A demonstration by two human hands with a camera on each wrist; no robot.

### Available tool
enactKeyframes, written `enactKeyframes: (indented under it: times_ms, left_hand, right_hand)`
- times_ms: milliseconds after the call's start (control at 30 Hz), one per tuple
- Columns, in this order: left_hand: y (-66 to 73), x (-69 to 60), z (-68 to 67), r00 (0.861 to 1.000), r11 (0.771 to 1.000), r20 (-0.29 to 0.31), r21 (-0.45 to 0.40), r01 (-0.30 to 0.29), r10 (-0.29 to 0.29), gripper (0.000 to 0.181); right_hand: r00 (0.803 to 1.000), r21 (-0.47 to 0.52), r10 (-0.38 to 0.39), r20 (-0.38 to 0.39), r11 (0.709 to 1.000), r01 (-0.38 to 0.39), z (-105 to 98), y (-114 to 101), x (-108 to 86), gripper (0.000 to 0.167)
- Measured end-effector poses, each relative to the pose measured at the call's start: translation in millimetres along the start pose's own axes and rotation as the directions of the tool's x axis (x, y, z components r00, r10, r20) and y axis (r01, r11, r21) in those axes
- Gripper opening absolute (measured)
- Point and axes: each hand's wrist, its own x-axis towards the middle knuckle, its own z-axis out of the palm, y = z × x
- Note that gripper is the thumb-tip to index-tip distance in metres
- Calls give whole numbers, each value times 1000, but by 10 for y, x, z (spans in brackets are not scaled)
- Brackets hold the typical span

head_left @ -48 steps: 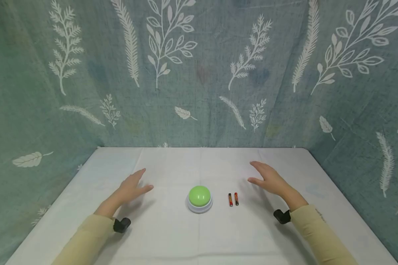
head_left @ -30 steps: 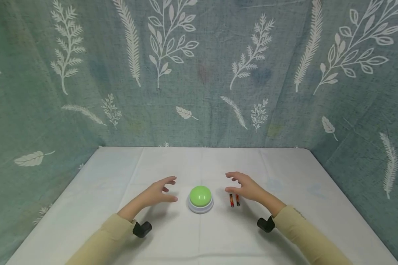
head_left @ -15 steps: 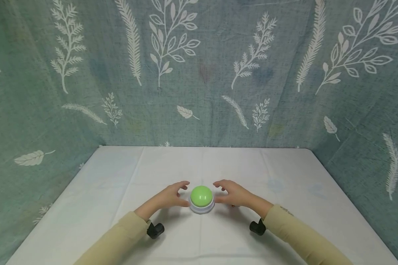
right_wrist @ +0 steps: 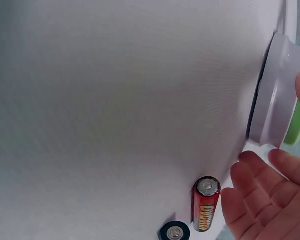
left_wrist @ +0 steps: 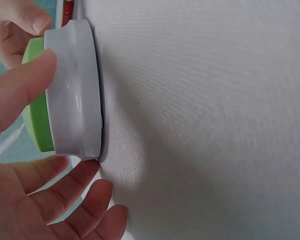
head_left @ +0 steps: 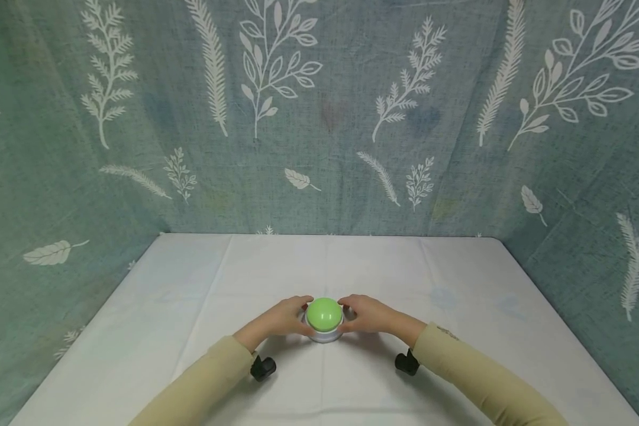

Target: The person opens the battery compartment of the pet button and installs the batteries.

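Note:
A round green-topped button with a pale grey base stands on the white table. The left hand grips its left side, and in the left wrist view that hand's thumb lies on the base with fingers at the opposite edge. The right hand is curved round the right side, thumb and fingertips at the rim. In the right wrist view, a red battery stands out beside the right fingers, with the end of another battery near it; the head view hides both under the right hand.
The white-covered table has a patterned green cloth hanging behind it and at both sides. A black wrist camera sits under the left wrist, and another wrist camera under the right.
Both hands have moved inward from the two sides to the button, and their fingers have closed round it. The two batteries have become covered by the right hand in the head view.

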Motion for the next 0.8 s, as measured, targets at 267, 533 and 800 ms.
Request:
enactKeyframes:
  times_ms: [267,533,800]
  left_hand:
    - [-12,41,21,999,998,-9,57,-30,31,77]
    - [-13,64,49,998,996,-33,79,-51,54,75]
    - [13,59,40,998,998,-46,60,-36,39,78]
  right_hand:
    - [1000,-48,4,3,999,-4,13,-19,29,59]
    - [1000,-86,-9,-13,996,8,43,-27,40,61]
    - [999,-83,-21,-37,996,18,57,-26,37,59]
